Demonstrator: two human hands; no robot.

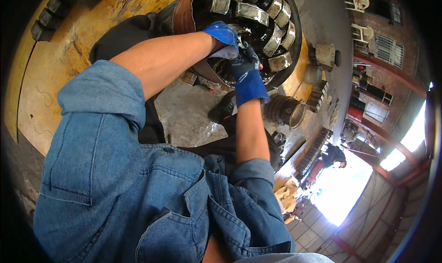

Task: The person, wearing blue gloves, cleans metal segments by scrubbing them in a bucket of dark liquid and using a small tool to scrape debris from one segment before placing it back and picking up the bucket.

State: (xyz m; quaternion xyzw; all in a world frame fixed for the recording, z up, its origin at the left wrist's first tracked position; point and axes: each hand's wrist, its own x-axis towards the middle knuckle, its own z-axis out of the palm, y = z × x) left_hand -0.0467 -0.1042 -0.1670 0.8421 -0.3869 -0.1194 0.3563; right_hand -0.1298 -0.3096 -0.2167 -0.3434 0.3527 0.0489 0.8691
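Note:
Both my hands wear blue gloves, and the right glove's fingers are black and wet. My left hand (224, 36) reaches into a round, rusty-sided drum (183, 16); its fingers are mostly hidden behind the cuff and the shiny wet metal. Close beside it, my right hand (247, 69) has its fingers curled near a wet metal surface. A small bit of red shows at its outer edge, and I cannot make out what it grips. Several thick, curved metal pieces (251, 14) are stacked in the drum, coated in dark liquid.
A ribbed metal cylinder (291, 112) stands right of the drum, with another cylindrical part (325, 54) beyond. Dark blocks (49, 16) sit on the yellow surface (50, 88) at left. My shoe (223, 108) is below the drum. Another person (332, 156) is far right, near white chairs (357, 2).

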